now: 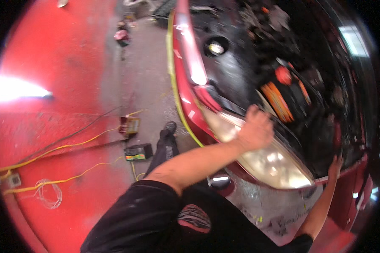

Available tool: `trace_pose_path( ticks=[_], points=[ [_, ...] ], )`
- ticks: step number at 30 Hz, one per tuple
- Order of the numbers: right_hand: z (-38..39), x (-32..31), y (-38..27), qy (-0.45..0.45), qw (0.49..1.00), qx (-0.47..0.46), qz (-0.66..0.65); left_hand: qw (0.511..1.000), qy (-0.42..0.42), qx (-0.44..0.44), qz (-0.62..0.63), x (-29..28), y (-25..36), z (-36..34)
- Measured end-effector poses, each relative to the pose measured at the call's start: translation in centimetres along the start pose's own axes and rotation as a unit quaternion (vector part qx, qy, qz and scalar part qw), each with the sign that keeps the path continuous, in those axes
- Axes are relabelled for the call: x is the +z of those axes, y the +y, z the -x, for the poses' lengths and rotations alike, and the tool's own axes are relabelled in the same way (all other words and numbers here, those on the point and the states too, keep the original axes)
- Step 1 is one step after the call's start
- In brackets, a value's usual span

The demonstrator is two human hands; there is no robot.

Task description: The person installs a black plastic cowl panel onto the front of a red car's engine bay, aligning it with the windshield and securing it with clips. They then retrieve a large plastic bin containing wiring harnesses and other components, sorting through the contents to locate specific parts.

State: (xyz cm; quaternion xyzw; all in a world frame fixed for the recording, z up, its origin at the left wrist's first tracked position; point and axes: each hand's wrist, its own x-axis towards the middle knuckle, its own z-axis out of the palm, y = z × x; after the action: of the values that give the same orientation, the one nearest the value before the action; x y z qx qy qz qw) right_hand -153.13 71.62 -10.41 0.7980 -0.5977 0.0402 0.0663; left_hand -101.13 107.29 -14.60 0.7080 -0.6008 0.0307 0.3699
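A red car stands in front of me with its engine bay (236, 71) exposed. My left hand (256, 130) rests over the upper edge of the hazy, yellowed headlight (278, 166), its fingers apart and reaching toward the bay. Nothing shows in that hand. Farther right, my right hand (336, 165) is at the inner edge of the red fender (350, 189), beyond the headlight's corner. Its fingers stretch toward the engine bay and hold nothing that I can see; the fingertips are slightly blurred.
Yellow tape runs along the red bumper (190, 114). Orange parts (278, 101) and a red cap (283, 76) stand out in the bay. On the floor to my left lie a black box (138, 152), a yellow cord (67, 146) and a coiled clear line (50, 195).
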Motion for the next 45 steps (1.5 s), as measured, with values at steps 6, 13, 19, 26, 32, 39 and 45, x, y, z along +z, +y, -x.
trace_pose_path(
  ticks=[6,13,19,26,32,39,45],
  points=[
    [14.2,-5.8,-24.6,0.047,0.956,0.036,-0.287,0.987,0.012,0.051,0.150,-6.5,-5.0,3.7],
    [31.9,-5.5,-51.5,0.114,0.942,0.130,-0.286,0.933,-0.277,-0.159,0.166,-23.3,-28.2,18.4],
    [34.1,-5.1,-81.5,-0.106,0.916,-0.144,-0.360,0.807,-0.486,-0.332,-0.053,-37.9,-51.0,29.2],
    [26.2,-3.1,-97.9,-0.222,0.855,-0.229,-0.408,0.769,-0.295,-0.561,-0.076,-46.2,-64.3,30.4],
    [14.5,0.2,-111.6,-0.329,0.834,-0.181,-0.404,0.682,-0.414,-0.601,-0.037,-46.4,-71.8,31.3],
    [-2.1,6.1,-133.1,-0.362,0.792,-0.247,-0.424,0.679,-0.335,-0.653,0.018,-51.3,-84.0,26.9],
    [-16.3,9.6,-147.6,-0.397,0.793,-0.165,-0.432,0.716,-0.151,-0.681,-0.024,-54.3,-97.5,7.6]
  ],
)
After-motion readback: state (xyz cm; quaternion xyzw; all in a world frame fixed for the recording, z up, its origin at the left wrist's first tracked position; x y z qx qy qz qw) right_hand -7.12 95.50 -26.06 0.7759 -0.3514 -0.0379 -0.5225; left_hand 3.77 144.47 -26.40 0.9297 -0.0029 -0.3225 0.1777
